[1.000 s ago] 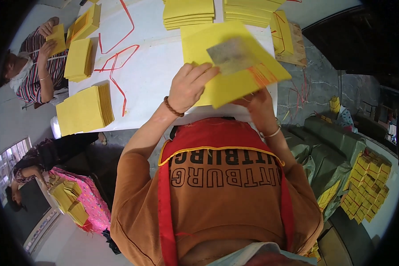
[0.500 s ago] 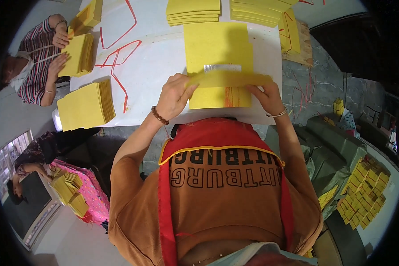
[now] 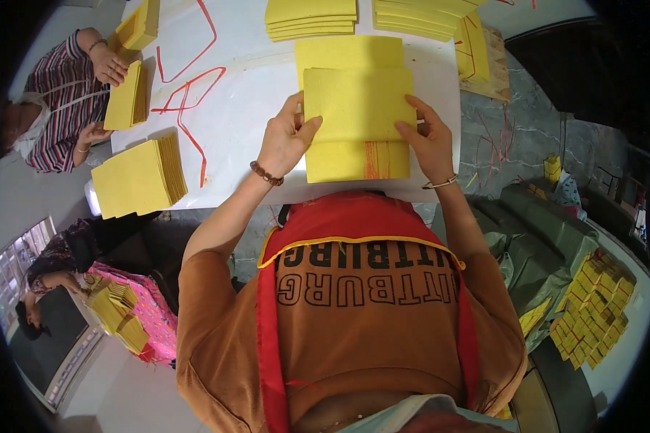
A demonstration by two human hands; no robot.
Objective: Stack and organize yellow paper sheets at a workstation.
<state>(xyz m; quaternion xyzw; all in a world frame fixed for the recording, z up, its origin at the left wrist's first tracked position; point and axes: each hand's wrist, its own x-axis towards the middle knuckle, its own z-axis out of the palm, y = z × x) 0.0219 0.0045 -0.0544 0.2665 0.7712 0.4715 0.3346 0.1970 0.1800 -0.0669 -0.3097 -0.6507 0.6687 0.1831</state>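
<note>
Yellow sheets of paper (image 3: 357, 108) lie in front of me at the table's near edge, overlapping, with a front strip (image 3: 332, 162) that bears red-orange marks. My left hand (image 3: 287, 141) grips the top sheet's left edge, thumb on top and fingers at the side. At the opposite edge, my right hand (image 3: 427, 141) pinches the same sheet between thumb and fingers. Another yellow sheet (image 3: 348, 50) shows behind it. Whatever lies under the top sheet is hidden.
Stacks of yellow paper stand at the far edge (image 3: 310, 18) and the left (image 3: 133, 177) of the white table (image 3: 231, 144). Red straps (image 3: 188, 119) lie between. A co-worker (image 3: 58, 108) handles a yellow stack (image 3: 126, 97) at left. Bundled yellow blocks (image 3: 592, 310) are piled at right.
The raised sheet has come down flat, covering the white label that showed beneath it. Both my hands have shifted slightly away from me. The co-worker's stack now stands more upright.
</note>
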